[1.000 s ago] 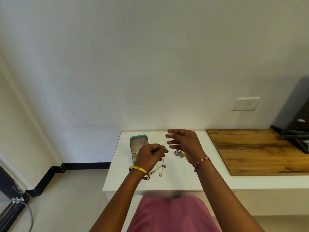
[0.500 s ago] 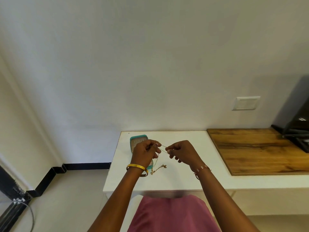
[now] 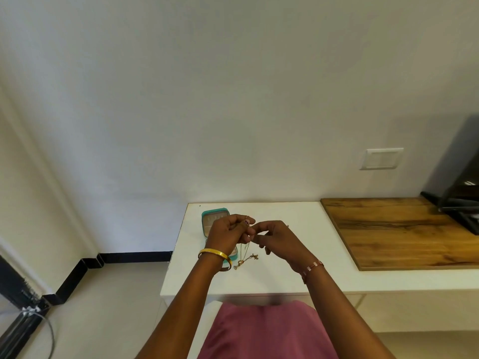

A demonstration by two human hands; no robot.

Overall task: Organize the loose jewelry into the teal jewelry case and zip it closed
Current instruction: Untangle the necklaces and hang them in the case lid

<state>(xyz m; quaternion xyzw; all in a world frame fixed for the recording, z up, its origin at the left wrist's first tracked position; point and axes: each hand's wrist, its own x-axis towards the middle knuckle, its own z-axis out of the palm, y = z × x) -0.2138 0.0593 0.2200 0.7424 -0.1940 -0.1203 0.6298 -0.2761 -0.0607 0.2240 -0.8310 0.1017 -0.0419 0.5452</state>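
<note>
The teal jewelry case (image 3: 213, 222) lies open on the white table (image 3: 285, 275), its lid tilted up and its base mostly hidden behind my left hand (image 3: 228, 234). Both my left hand and my right hand (image 3: 277, 239) pinch a thin gold chain necklace (image 3: 246, 259) above the table, fingertips close together. The chain hangs down, and its small pendants dangle just above or on the table surface. The other loose jewelry is hidden behind my right hand.
A wooden board (image 3: 399, 231) covers the table's right part. A dark object (image 3: 464, 203) stands at the far right. A wall switch plate (image 3: 381, 158) is on the wall behind. The floor drops away left of the table.
My hands have come closer together and lower, so the taut stretch of chain between them is gone. The pendants have sunk toward the table.
</note>
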